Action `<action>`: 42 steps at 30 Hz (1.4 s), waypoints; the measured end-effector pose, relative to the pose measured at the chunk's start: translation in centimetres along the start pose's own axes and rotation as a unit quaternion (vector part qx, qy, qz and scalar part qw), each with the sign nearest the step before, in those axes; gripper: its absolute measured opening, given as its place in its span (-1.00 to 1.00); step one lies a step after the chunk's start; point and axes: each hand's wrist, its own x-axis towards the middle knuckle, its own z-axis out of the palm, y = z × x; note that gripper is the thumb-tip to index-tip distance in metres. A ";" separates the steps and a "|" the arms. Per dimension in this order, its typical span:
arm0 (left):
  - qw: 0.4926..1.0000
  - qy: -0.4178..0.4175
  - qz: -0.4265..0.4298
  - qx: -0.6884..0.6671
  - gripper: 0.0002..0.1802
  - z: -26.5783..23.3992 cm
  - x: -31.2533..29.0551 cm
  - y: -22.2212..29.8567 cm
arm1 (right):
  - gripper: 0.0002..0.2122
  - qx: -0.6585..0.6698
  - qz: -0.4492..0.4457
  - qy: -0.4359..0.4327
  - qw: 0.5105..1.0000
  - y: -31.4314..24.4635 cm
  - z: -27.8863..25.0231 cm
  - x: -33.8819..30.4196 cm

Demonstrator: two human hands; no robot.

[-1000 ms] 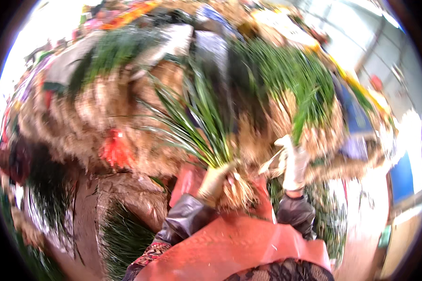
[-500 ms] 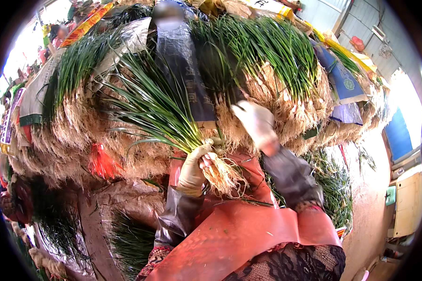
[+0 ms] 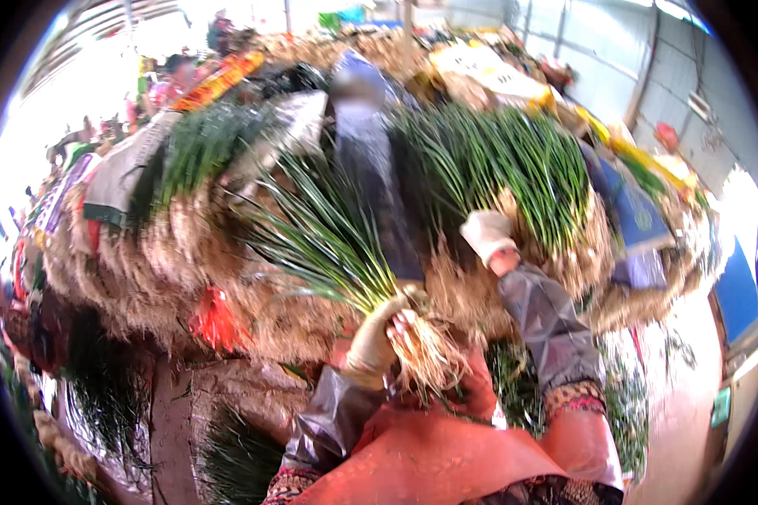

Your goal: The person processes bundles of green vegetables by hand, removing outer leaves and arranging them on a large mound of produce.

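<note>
A bunch of spring onions (image 3: 345,257), with long green leaves and pale stringy roots, is gripped round its stems by my gloved left hand (image 3: 379,332). The leaves fan up and to the left, and the roots hang over my apron. My right hand (image 3: 488,236), in a whitish glove, reaches out to the lower edge of the laid-out spring onions (image 3: 522,168) on the heap. It is beside their roots, and blur hides how its fingers are set.
A large heap of brown roots (image 3: 168,261) spans the space before me, with dark blue sheeting (image 3: 370,194) across it. Red plastic strips (image 3: 219,320) hang at its front. Loose greens lie on the floor (image 3: 623,404) at the right and the lower left. Other people are blurred at the far left.
The view has tilted up, so the heap sits lower in the picture. My right hand has moved away from the held bunch toward the laid-out onions. My left hand keeps its grip.
</note>
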 end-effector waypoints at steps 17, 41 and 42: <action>0.999 0.023 -0.045 0.004 -0.83 -2.1 1.4 -0.8 | -0.86 0.788 0.148 -0.213 0.558 -9.4 -11.4 -10.0; 0.969 -0.133 -0.010 -0.207 -0.70 1.1 -1.1 -1.8 | -0.18 0.931 -0.011 -0.258 0.256 -7.9 -11.9 -6.9; 0.980 -0.036 -0.035 -0.194 -0.65 2.2 -1.8 -1.6 | -0.17 0.930 -0.017 -0.258 0.263 -7.7 -11.9 -7.1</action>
